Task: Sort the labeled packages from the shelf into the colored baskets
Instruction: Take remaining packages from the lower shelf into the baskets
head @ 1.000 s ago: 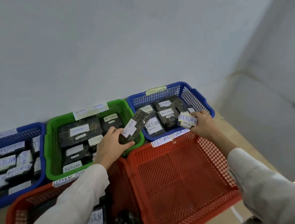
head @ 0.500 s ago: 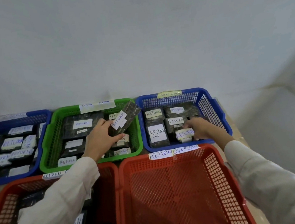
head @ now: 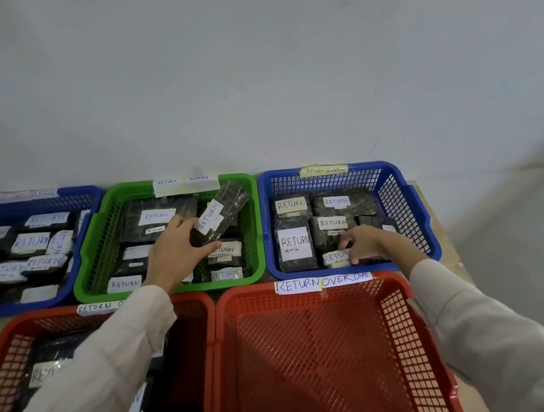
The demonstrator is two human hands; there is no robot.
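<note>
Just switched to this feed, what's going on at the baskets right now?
A person is sorting dark packages labelled RETURN. The left hand grips a long package, tilted above the green basket, which already holds several. The right hand reaches into the blue basket on the right, fingers on a small package at its front edge; whether it grips it is unclear. The red basket marked RETURN OVERDUE sits nearest the person, on the right.

Plain pale wall [head: 248, 73] filled the whole upper view, and there was a faint thin scratch [head: 373, 148] low on it, right of centre. Off to the right a grey surface [head: 520, 228] lay in soft shadow, with a tan board [head: 452, 253] showing just beside it.
</note>
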